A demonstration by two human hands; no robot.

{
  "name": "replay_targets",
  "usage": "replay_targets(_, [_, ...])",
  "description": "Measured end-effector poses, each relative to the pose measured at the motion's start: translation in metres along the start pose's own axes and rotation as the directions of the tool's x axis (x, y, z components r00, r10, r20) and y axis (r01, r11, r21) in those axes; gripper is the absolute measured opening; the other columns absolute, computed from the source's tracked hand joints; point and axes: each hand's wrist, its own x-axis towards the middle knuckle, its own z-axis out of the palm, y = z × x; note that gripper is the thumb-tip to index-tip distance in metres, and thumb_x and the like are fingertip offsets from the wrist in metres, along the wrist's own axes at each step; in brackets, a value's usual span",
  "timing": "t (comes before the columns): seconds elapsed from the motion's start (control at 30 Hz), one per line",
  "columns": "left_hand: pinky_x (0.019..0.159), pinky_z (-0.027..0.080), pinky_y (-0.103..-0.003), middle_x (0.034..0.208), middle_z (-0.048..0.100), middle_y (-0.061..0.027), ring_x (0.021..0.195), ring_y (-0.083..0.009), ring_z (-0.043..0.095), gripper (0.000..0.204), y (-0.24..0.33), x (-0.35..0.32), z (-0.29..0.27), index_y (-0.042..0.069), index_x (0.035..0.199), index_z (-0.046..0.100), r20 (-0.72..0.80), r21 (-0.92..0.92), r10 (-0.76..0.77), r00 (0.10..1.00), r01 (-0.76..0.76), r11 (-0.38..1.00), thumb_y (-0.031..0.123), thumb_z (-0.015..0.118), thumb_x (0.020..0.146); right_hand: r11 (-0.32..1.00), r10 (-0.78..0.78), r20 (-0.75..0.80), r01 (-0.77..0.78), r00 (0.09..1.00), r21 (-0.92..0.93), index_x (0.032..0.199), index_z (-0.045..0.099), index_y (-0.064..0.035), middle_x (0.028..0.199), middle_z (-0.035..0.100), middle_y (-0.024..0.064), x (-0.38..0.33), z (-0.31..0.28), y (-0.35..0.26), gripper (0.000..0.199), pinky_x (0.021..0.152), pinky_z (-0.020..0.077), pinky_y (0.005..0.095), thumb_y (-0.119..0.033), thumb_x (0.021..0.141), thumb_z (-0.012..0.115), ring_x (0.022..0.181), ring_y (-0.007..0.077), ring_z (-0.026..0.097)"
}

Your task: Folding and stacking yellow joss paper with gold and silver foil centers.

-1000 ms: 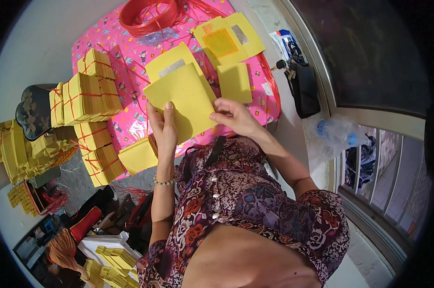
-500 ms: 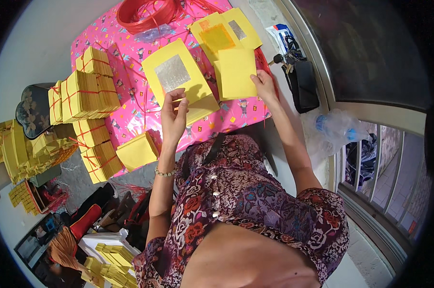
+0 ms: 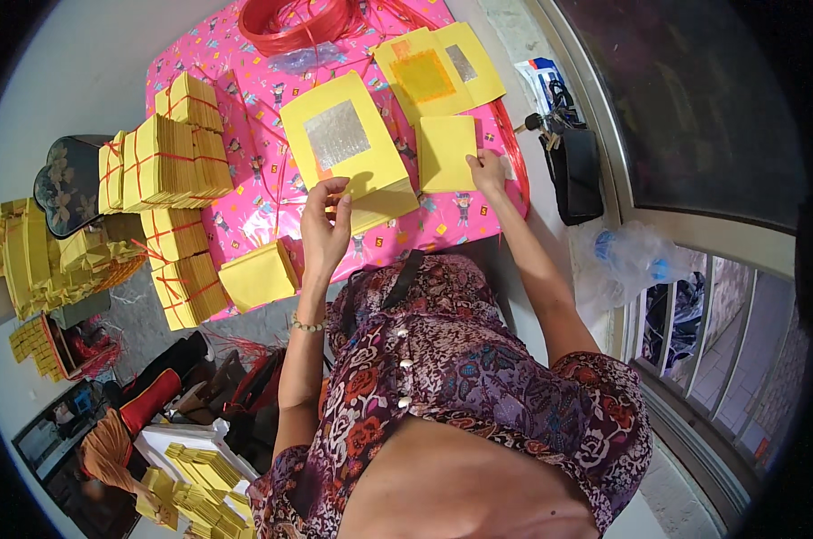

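On the pink patterned tabletop (image 3: 442, 216), my right hand (image 3: 487, 173) pinches the right edge of a plain yellow paper sheet (image 3: 447, 153). Whether more sheets lie beneath it cannot be told. My left hand (image 3: 326, 223) is raised at the near left corner of a stack of yellow paper (image 3: 384, 205), thumb and fingers apart with nothing between them, its shadow falling on the paper. The stack's top sheet bears a silver square (image 3: 336, 136). Beyond the right hand's sheet lie a yellow sheet with an orange square (image 3: 422, 77) and another with a silver patch (image 3: 461, 63).
Bundles of yellow paper tied with red strands (image 3: 168, 162) rise along the table's left side. A smaller yellow stack (image 3: 258, 276) sits at the near left edge. A red coil (image 3: 289, 40) lies at the back. Keys (image 3: 550, 123) and a black case (image 3: 573, 175) rest on the right ledge.
The plain sheet in my right hand has come slightly nearer and now lies apart from the orange-square sheet. My left hand stays by the stack. The whole view has shifted a little.
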Motion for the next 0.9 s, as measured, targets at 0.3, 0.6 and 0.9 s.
replay_targets(0.3, [0.082, 0.045, -0.042, 0.097, 0.056, -0.0136, 0.092, -0.0322, 0.054, 0.035, -0.006, 0.004, -0.007, 0.006, 0.106, 0.058, -0.008, 0.325, 0.213, 0.977, -0.199, 0.925, 0.004, 0.07, 0.072, 0.849, -0.22, -0.075, 0.154, 0.973, -0.505, 0.093, 0.056, 0.0011, 0.087, 0.06, 0.0194, -0.018, -0.012, -0.042, 0.03, 0.078, 0.0467, 0.0458, -0.021, 0.078, 0.069, 0.092, 0.0368, 0.058])
replay_targets(0.6, [0.085, 0.043, -0.042, 0.104, 0.055, -0.0121, 0.099, -0.0315, 0.049, 0.043, -0.025, 0.002, -0.018, 0.008, 0.105, 0.059, 0.07, 0.461, 0.277, 0.958, -0.278, 0.843, 0.006, 0.075, 0.066, 0.683, -0.719, 0.05, 0.718, 0.693, -0.132, 0.106, 0.057, -0.0072, 0.103, 0.055, 0.0108, -0.063, -0.044, -0.15, 0.032, 0.083, 0.0457, 0.0395, -0.018, 0.078, 0.07, 0.097, 0.0307, 0.054])
replay_targets(0.9, [0.081, 0.046, -0.038, 0.104, 0.06, -0.0076, 0.095, -0.0285, 0.053, 0.031, -0.025, 0.009, -0.031, 0.008, 0.097, 0.062, 0.12, 0.385, 0.317, 0.941, -0.338, 0.859, 0.006, 0.073, 0.068, 0.3, -0.855, 0.435, 0.953, 0.283, -0.031, 0.097, 0.064, -0.0078, 0.102, 0.059, 0.0052, -0.074, -0.021, -0.183, 0.032, 0.083, 0.0476, 0.0349, -0.018, 0.069, 0.075, 0.098, 0.0243, 0.054])
